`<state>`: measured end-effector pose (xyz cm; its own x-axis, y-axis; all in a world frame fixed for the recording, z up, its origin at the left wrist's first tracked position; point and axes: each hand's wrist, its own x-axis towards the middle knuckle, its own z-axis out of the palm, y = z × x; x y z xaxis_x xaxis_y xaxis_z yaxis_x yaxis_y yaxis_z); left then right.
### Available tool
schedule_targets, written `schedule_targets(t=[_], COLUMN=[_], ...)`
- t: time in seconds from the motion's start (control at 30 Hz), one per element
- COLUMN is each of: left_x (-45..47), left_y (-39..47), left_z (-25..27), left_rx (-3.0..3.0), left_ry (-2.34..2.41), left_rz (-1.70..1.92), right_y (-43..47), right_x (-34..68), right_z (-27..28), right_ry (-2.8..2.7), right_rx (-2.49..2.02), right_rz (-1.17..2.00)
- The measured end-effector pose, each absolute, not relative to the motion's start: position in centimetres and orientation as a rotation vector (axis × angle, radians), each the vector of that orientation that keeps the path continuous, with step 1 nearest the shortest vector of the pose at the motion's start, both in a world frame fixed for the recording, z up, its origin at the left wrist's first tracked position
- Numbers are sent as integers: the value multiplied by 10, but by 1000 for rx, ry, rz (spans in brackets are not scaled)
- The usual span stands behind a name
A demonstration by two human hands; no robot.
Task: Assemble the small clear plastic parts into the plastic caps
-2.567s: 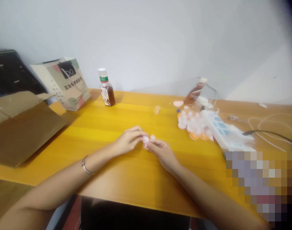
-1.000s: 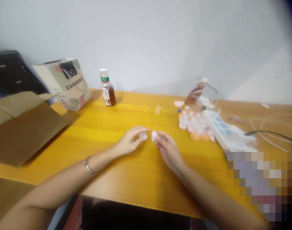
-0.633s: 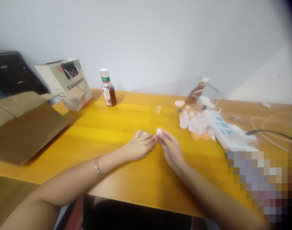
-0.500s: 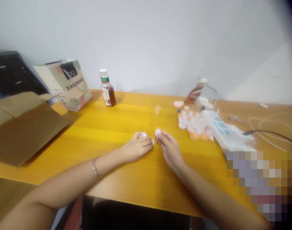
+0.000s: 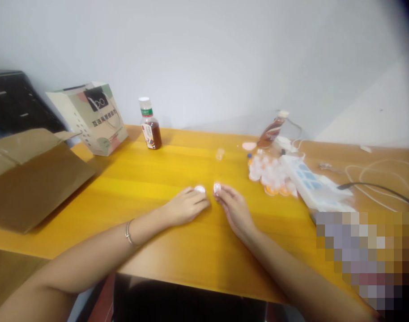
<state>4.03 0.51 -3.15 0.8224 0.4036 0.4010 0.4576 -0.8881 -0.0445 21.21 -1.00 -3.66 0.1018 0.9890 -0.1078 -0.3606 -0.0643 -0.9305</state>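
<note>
Near the middle of the table, my left hand has its fingers curled together beside a small white round piece, which shows past the thumb side and seems to be in its grasp. Just across a narrow gap, my right hand pinches a small whitish piece with pinkish-red markings between thumb and fingertips. Blur hides the exact kind of both pieces. The two hands do not touch.
On the right lie a cluster of small white-and-orange bottles, a white-and-blue package, cables and a tilted brown drink bottle. Leftward stand a dark drink bottle, paper bag and open cardboard box.
My left hand has drawn slightly left, and a pale bit at its fingertips no longer shows. My right hand's marked piece has shifted slightly left and down.
</note>
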Motion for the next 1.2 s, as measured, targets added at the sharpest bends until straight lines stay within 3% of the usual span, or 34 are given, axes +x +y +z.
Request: schedule_targets(t=[0.3, 0.43, 0.83, 1.2], left_x=[37, 39, 32, 21], left_y=[15, 20, 23, 23], left_z=[-25, -30, -15, -2], left_rx=[-3128, -3251, -3413, -3486], left_ry=[-1230, -1471, -1231, -841], left_rz=[-1526, -1750, -1656, -1236], right_y=[-13, -13, -17, -22], right_x=[210, 211, 208, 207], right_z=[-40, -40, -37, -35], right_ry=[-895, -907, -881, -882], right_rx=[-1037, -1033, -1016, -1021], right_rz=[1393, 1409, 1541, 1702])
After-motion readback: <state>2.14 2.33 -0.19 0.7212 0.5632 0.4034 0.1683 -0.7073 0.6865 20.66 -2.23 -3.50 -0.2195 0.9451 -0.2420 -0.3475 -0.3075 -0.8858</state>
